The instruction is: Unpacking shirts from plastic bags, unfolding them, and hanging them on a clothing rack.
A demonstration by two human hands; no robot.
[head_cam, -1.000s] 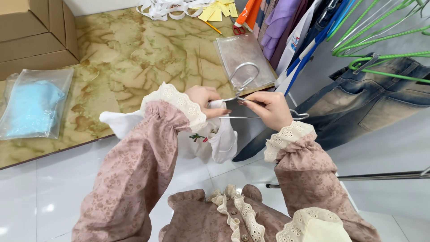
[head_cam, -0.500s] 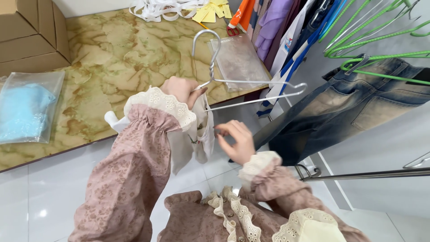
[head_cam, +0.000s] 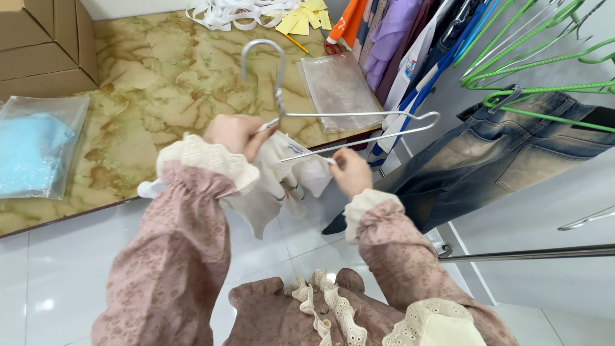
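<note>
**Wire hanger and a small white garment, both hands busy**

So the left hand (head_cam: 236, 133) is closed on the wire hanger (head_cam: 333, 115) just below its hook, near the twisted neck, and it's got a bunch of the white garment (head_cam: 275, 182) pinched in there too. The hanger sits roughly level in the air above the edge of the marble-look mat (head_cam: 147, 83), hook pointing up and away. The right hand (head_cam: 351, 172) has its fingers together on the garment's edge, right under the hanger's lower wire. The cloth hangs down crumpled between the two hands.

Around it: a clear bag with something blue inside (head_cam: 35, 150) lies on the mat to the left, cardboard boxes (head_cam: 45, 45) in the far left corner, and an empty clear pouch (head_cam: 336, 86) past the hanger. Jeans on a green hanger (head_cam: 500, 150) hang off to the right by a rack of clothes (head_cam: 410, 38).
</note>
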